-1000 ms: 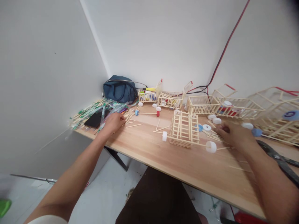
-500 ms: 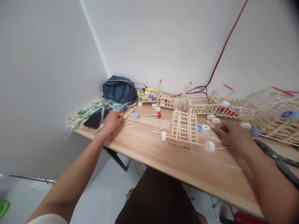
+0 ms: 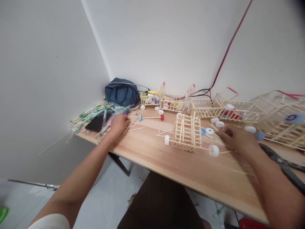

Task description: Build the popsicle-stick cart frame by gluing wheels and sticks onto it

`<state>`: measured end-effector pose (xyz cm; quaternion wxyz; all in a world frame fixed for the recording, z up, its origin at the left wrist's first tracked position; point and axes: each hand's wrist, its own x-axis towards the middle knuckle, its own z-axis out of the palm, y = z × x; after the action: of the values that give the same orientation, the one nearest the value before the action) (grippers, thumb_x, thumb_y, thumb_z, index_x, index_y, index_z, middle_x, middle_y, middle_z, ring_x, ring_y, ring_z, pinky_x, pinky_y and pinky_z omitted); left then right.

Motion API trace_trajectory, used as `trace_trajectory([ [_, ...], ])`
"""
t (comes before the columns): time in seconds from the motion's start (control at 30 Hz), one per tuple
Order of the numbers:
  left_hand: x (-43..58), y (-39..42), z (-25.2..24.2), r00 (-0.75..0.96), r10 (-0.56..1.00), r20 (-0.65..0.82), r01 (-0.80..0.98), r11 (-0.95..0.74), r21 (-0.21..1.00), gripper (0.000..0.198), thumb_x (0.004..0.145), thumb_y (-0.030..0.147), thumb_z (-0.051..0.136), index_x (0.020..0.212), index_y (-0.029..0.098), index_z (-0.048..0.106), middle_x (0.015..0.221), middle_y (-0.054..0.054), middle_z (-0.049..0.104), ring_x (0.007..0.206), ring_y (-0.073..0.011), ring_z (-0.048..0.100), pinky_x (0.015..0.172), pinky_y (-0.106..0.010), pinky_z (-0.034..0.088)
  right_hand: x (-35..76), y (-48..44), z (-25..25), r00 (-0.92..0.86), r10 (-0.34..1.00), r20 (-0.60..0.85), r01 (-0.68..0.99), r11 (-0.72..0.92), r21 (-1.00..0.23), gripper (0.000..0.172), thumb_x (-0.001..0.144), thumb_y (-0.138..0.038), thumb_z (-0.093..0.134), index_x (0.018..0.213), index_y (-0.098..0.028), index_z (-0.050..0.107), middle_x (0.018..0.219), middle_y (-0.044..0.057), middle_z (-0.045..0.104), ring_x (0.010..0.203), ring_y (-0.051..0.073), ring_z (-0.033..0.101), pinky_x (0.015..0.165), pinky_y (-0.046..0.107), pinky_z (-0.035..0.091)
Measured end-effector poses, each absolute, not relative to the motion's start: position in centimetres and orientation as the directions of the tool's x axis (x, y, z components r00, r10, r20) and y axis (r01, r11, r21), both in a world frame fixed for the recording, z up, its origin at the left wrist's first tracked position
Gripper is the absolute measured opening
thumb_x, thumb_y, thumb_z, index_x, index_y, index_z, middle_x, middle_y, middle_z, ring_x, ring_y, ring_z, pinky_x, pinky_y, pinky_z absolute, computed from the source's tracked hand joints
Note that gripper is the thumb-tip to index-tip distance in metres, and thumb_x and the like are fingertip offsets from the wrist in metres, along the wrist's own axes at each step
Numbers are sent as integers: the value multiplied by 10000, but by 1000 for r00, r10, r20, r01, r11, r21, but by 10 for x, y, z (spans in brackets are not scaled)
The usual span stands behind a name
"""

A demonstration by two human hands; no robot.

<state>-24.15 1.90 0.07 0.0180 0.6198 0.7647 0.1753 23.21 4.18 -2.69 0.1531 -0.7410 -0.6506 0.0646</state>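
My left hand (image 3: 120, 123) is at the left of the table, fingers curled down onto loose wooden sticks (image 3: 133, 124); what is between its fingertips is hidden. My right hand (image 3: 234, 136) rests on the right side, fingers pinched together beside another scatter of sticks (image 3: 215, 140). I cannot make out what it grips. Between the hands lies a cart body built of sticks (image 3: 187, 132), with an axle along its near side carrying a white wheel (image 3: 167, 140) at the left and another white wheel (image 3: 213, 150) at the right. Behind it is a short axle (image 3: 151, 117) with a blue and a red cap.
Several finished-looking stick carts (image 3: 206, 107) line the wall. A blue bag (image 3: 122, 91), a phone (image 3: 96, 123) and green-white wrappers (image 3: 84, 117) occupy the left end. Black-handled pliers or cutters (image 3: 283, 163) lie by my right forearm. Loose white caps (image 3: 219, 124) lie near the carts.
My left hand has shifted slightly right over the stick pile, and some sticks there lie differently. My right hand has barely moved.
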Motion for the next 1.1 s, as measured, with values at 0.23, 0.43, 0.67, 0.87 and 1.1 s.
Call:
trace_trajectory([
  [0.23, -235, 29, 5, -270, 952, 144, 909, 203, 364, 109, 700, 151, 572, 639, 156, 661, 696, -98, 656, 808, -247, 616, 682, -292, 362, 232, 42, -27, 150, 982, 110, 945, -110, -308, 170, 770, -400, 548, 699, -245, 550, 701, 26, 664, 681, 228, 610, 582, 306, 360],
  [0.43, -241, 24, 19, -275, 962, 2, 682, 193, 705, 117, 738, 257, 604, 675, 159, 601, 505, 34, 423, 498, -120, 394, 525, -255, 257, 235, 45, -32, 139, 980, 139, 947, -91, -307, 174, 764, -403, 548, 692, -244, 548, 712, 31, 675, 684, 233, 617, 573, 304, 357],
  [0.67, -228, 0, 31, 63, 981, -181, 140, 171, 975, 339, 694, 329, 769, 650, 158, 480, 590, 64, 332, 503, -42, 254, 455, -182, 188, 238, 46, -34, 114, 982, 153, 956, -66, -286, 193, 771, -416, 522, 682, -246, 540, 673, 33, 649, 657, 235, 599, 564, 304, 348],
  [0.87, -214, -17, 30, 247, 954, -173, -157, 215, 964, 371, 724, 293, 815, 669, 148, 478, 629, 54, 323, 544, -47, 316, 458, -141, 266, 236, 42, -32, 69, 984, 163, 964, -24, -265, 195, 789, -386, 519, 659, -243, 547, 665, 29, 643, 651, 225, 590, 552, 295, 317],
  [1.1, -200, -39, 32, 388, 904, -180, -343, 323, 882, 322, 736, 222, 825, 692, 130, 520, 640, 45, 344, 547, -49, 341, 466, -131, 309, 232, 41, -28, 90, 986, 140, 962, -50, -269, 166, 760, -353, 544, 645, -239, 582, 643, 43, 656, 623, 230, 580, 540, 296, 307],
])
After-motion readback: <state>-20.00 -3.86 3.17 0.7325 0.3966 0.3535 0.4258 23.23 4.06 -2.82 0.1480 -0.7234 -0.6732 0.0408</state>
